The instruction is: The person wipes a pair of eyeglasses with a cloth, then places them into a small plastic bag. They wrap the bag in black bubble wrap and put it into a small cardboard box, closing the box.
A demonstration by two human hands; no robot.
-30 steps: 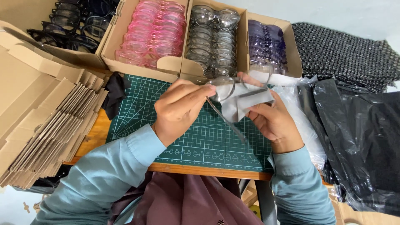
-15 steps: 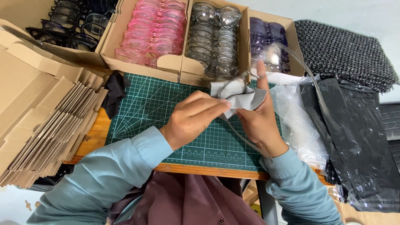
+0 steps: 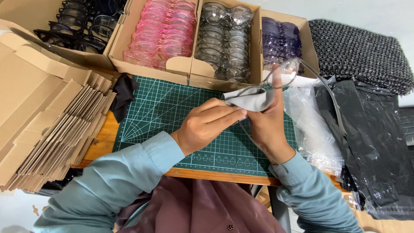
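Grey cloth on clear-framed glasses, held above the cutting mat.

Green cutting mat [image 3: 172, 112] lies nearest, under both hands. The left hand [image 3: 207, 125] pinches a grey cleaning cloth [image 3: 254, 100] with fingers closed. The right hand [image 3: 267, 125] grips the clear glasses [image 3: 282, 71] upright, cloth touching one lens. Beyond stand cardboard trays of pink glasses [image 3: 161, 30], grey glasses [image 3: 224, 41] and purple glasses [image 3: 280, 36].

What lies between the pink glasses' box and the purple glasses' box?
In the head view, the box of clear grey glasses sits between the box of pink glasses and the box of purple glasses, touching both.
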